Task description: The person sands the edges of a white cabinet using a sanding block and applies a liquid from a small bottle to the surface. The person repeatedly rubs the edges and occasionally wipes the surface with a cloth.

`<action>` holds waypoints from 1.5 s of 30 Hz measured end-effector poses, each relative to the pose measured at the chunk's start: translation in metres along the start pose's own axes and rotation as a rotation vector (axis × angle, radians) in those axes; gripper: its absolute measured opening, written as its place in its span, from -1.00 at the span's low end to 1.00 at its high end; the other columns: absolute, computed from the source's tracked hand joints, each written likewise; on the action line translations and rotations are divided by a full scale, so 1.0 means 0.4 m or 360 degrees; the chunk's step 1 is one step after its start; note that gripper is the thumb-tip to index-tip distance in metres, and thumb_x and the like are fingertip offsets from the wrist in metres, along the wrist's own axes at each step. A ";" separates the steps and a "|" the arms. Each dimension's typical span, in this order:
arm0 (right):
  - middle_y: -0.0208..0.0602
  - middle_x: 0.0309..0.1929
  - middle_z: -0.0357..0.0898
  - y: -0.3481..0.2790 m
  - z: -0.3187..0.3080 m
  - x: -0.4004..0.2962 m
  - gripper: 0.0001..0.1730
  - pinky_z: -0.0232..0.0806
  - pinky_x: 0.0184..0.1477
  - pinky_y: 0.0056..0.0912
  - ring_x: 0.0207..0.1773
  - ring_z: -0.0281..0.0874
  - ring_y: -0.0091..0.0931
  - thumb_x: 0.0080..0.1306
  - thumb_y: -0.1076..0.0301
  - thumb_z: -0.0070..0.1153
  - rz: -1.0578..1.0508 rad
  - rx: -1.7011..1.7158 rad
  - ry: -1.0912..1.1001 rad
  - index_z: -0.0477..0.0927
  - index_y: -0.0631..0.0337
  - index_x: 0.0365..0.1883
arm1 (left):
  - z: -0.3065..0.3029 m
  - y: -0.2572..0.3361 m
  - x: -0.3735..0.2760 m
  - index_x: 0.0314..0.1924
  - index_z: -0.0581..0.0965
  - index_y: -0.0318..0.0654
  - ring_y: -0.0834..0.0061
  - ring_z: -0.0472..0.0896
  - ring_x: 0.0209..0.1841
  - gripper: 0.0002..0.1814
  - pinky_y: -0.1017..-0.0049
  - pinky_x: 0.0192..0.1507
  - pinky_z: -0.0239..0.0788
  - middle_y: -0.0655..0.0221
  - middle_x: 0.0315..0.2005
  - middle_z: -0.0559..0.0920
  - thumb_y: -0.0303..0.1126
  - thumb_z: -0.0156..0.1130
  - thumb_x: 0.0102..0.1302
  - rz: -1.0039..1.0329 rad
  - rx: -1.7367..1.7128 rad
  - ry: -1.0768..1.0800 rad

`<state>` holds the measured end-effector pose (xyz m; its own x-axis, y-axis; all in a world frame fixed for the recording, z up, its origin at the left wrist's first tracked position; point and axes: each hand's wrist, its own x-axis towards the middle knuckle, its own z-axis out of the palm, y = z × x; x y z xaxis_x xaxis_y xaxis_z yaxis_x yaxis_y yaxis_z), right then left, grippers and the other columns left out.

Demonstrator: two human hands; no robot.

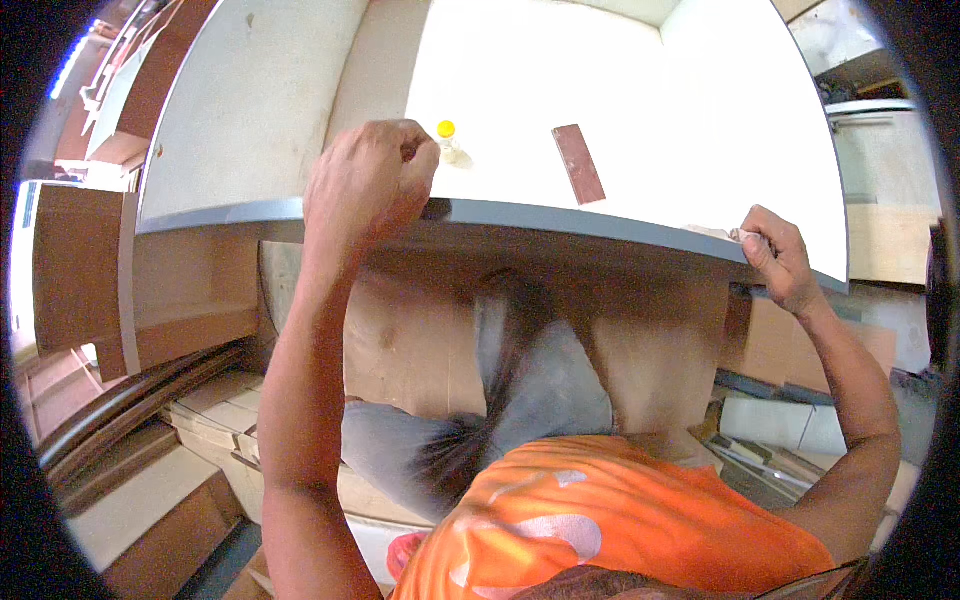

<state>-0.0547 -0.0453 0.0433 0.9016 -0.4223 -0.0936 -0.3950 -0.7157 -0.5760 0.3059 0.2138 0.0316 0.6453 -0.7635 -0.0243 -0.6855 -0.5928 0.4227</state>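
Note:
A large white panel cabinet with a grey front edge lies before me. My left hand is closed in a fist at that edge; whether its fingers hold anything is hidden. Just right of it, a small clear bottle with a yellow cap stands on the white surface. A flat reddish-brown strip lies farther right. My right hand is at the edge's right part, with a whitish crumpled cloth or paper pinched between thumb and fingers.
Brown and white cabinet boxes stand at the left, above long dark strips. Boards and panels are stacked at lower left. More pale cabinets stand at the right, with loose strips below them.

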 end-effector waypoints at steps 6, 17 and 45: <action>-0.09 -0.46 0.36 -0.006 -0.029 0.016 -0.71 0.26 -0.33 -0.11 -0.41 0.40 -0.12 0.37 0.21 0.02 -0.0133 -0.0052 -0.0135 0.47 0.29 -0.37 | -0.002 0.026 0.025 -0.20 0.74 -0.20 0.12 0.73 -0.21 -0.69 0.21 -0.05 0.52 0.13 -0.31 0.75 -0.20 0.14 0.30 -0.0218 -0.0173 -0.0102; -0.14 -0.44 0.43 0.009 -0.044 0.044 -0.71 0.33 -0.31 -0.04 -0.36 0.48 -0.11 0.37 0.14 0.06 -0.0087 -0.0150 -0.0166 0.49 0.20 -0.36 | -0.034 0.063 0.081 -0.16 0.72 -0.09 0.10 0.72 -0.14 -0.71 0.20 -0.05 0.52 0.16 -0.24 0.75 -0.17 0.11 0.34 -0.0614 0.0126 -0.0552; -0.16 0.11 0.62 -0.273 0.053 0.113 -0.55 0.20 0.38 0.04 0.18 0.52 -0.22 0.16 0.58 0.11 0.0245 0.0267 -0.0020 0.62 0.18 0.06 | -0.040 0.046 0.089 -0.08 0.65 -0.10 0.14 0.66 -0.05 -0.74 0.18 -0.01 0.50 0.27 -0.12 0.70 -0.31 0.06 0.33 -0.0278 0.0105 -0.0883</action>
<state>0.0329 0.0257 0.0848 0.8355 -0.5116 -0.2005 -0.4943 -0.5404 -0.6809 0.3216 0.1798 0.0531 0.4898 -0.6622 -0.5671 -0.6157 -0.7233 0.3128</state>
